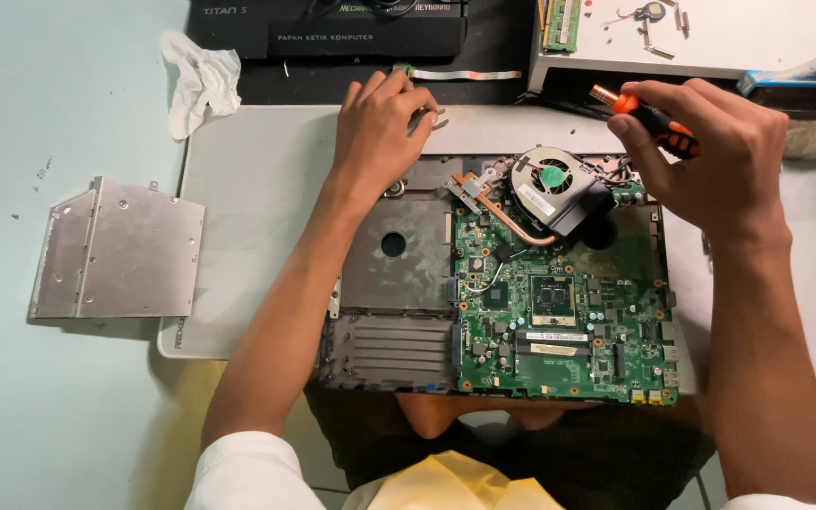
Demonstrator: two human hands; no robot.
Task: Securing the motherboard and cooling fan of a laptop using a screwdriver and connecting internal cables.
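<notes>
- Head view: right hand (710, 161), fingers (649, 94) clamped round an orange-and-black screwdriver (649, 115), held above the far right corner of the opened laptop base (399, 274); cooling fan (550, 184) just below-left of those fingers
- left hand (380, 127) at the base's far edge, fingers curled together on a small part; what it is cannot be told
- green motherboard (559, 312) near both wrists; silver optical drive (115, 250) well apart on the surface (49, 425), open room around it

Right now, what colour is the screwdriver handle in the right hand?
Orange and black: the screwdriver in the right hand. The head view shows it best.
</notes>
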